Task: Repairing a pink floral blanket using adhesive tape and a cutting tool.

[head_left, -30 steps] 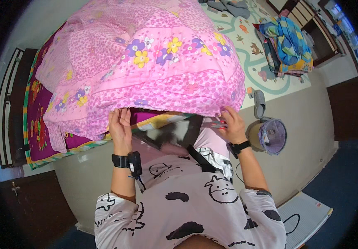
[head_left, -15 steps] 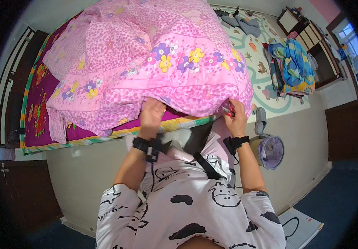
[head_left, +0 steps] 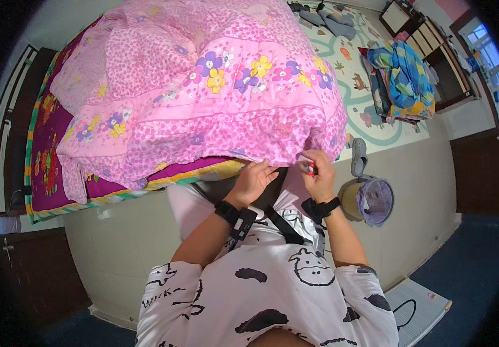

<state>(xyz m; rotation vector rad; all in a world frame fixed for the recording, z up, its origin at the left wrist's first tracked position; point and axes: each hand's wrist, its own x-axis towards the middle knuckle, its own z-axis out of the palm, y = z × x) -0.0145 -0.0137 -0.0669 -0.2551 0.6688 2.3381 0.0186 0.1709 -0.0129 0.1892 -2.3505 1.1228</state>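
A pink flowered quilt cover (head_left: 203, 110), plump in the middle, lies over the bed, its near hem hanging at the bed's edge. My left hand (head_left: 252, 184) is at that hem, palm partly turned up, fingers apart, with the fingertips at the cloth's edge. Just to its right, my right hand (head_left: 320, 176) is closed with a small red item (head_left: 311, 168) between thumb and fingers, beside the quilt cover's right corner. What kind of thing the red item is cannot be made out. Black bands circle both wrists.
Under the quilt cover shows a purple flowered bedsheet (head_left: 44, 179) with a striped border. A bucket with a purple liner (head_left: 376, 201) and a grey clog (head_left: 359, 157) stand to the right. Beyond, a patterned mat (head_left: 350, 75) bears folded colourful bedding (head_left: 403, 78).
My left hand has moved right along the hem, closer to my right hand. My right hand has shifted slightly down and left, keeping the red item. The hem now hangs lower in the middle.
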